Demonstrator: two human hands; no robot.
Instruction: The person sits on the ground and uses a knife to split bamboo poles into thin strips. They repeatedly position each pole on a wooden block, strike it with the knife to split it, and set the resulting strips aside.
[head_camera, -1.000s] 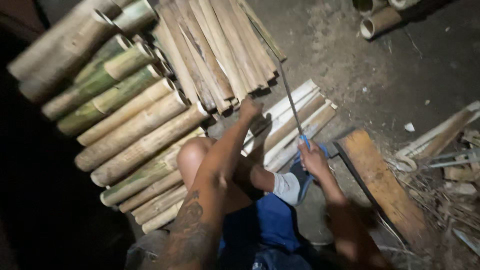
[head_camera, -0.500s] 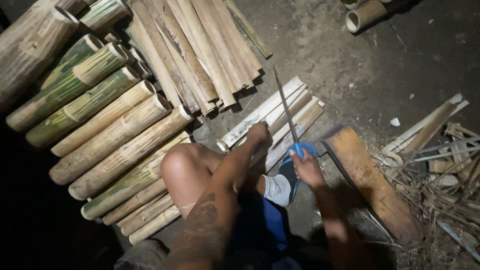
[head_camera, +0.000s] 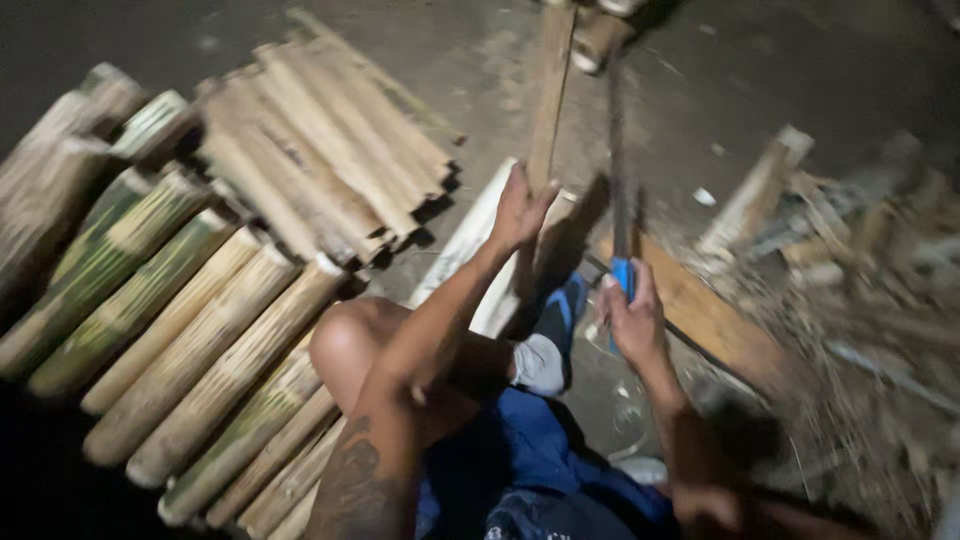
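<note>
My left hand (head_camera: 517, 212) has its fingers wrapped around a split bamboo slat (head_camera: 549, 95), which I hold nearly upright, its top end leaning a little away from me and running up to the top edge of the view. My right hand (head_camera: 632, 322) has its fingers pressed shut around the blue handle (head_camera: 622, 278) of a long knife (head_camera: 617, 170); the thin dark blade stands up just beside the slat, to its right, blurred, and I cannot tell whether the two touch.

Under my hands lie pale split slats (head_camera: 470, 250) flat on the dirt floor (head_camera: 700, 90). My bare left knee (head_camera: 345, 340) is bent up below my left arm, and my foot in a white sock and blue shoe (head_camera: 560, 315) rests between my hands. A wooden plank (head_camera: 715, 320) lies on the floor to the right of the knife hand, with a blurred heap of scraps (head_camera: 830, 230) beyond it. To my left, whole bamboo poles (head_camera: 180, 330) lie side by side, some green, some tan, with a stack of narrower tan pieces (head_camera: 330, 160) above them.
</note>
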